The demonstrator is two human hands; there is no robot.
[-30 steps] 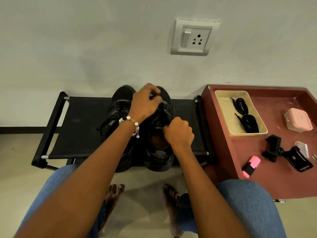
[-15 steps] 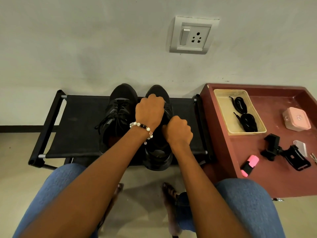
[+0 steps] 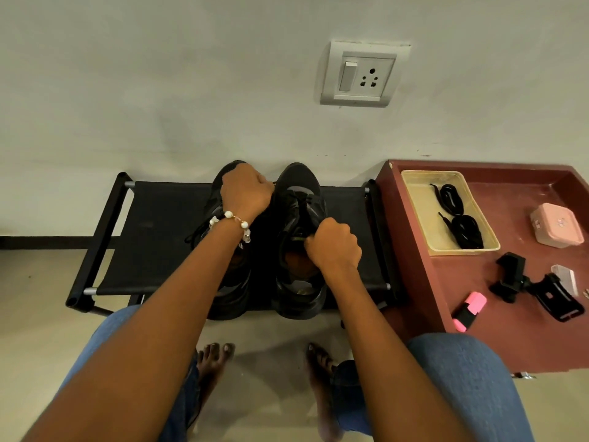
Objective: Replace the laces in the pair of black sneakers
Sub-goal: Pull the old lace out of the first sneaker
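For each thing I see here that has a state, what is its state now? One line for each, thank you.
Left hand: curled, pulling a lace.
Right hand: curled, gripping the right sneaker's tongue area.
Right sneaker: upright on the rack, partly unlaced.
Left sneaker: upright, lace loose at its side.
Spare laces: coiled, lying in the tray.
Pink highlighter: capped, lying flat.
Wall switch: position unclear.

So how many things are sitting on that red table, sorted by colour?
Pink: 3 (box, highlighter, small pale pink block)
Black: 3 (two lace bundles, phone clamp)
Beige: 1 (tray, which holds both lace bundles)
Total: 7
Something tiny shows at the table's right edge; too cut off to count.
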